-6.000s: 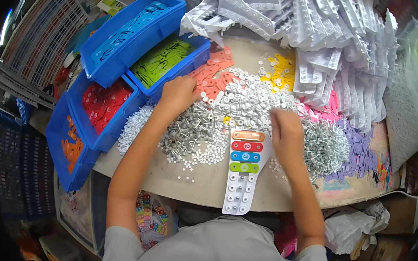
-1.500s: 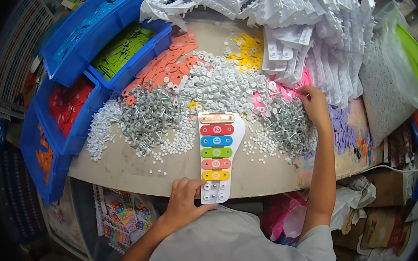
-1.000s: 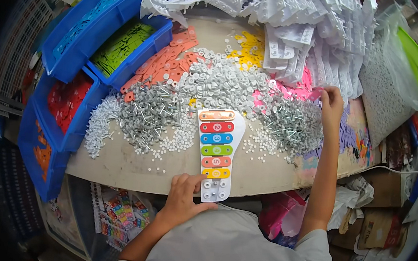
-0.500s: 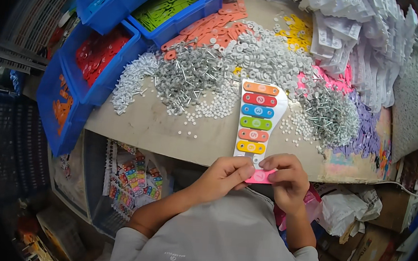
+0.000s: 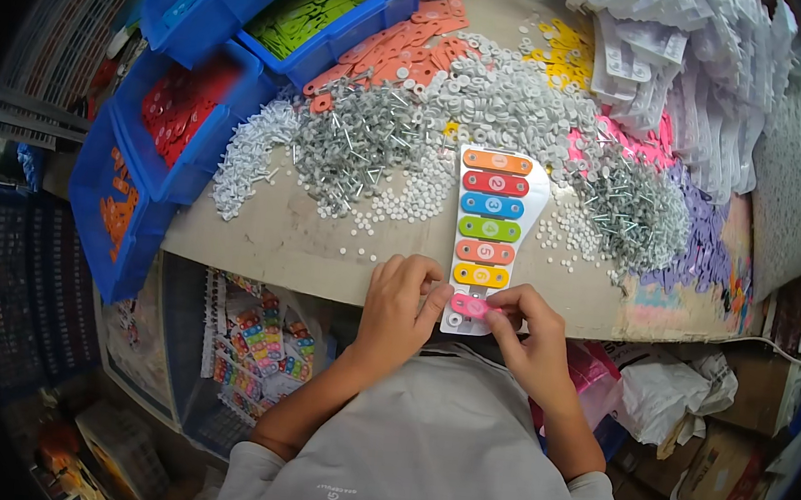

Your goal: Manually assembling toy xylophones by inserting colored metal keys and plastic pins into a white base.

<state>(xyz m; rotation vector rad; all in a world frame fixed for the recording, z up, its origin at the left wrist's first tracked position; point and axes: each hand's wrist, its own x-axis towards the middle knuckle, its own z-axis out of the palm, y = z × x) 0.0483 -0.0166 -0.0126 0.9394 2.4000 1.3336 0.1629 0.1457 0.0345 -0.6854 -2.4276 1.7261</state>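
Pink bar (image 5: 470,306) pinched at its two ends, left hand (image 5: 398,309) closed on the near-left end, right hand (image 5: 524,335) closed on the right, held over the bottom slot of the white xylophone base (image 5: 488,234) at the table edge (image 5: 304,265). Likely light, stiff and a little slick, so best gripped by the short ends, face left free. Above it, six coloured bars already seated. Beyond, heaps of nails (image 5: 357,146) and white washers (image 5: 500,97), orange bars (image 5: 390,44), blue bins (image 5: 194,108) to the left, stacked white bases (image 5: 683,75) to the right.
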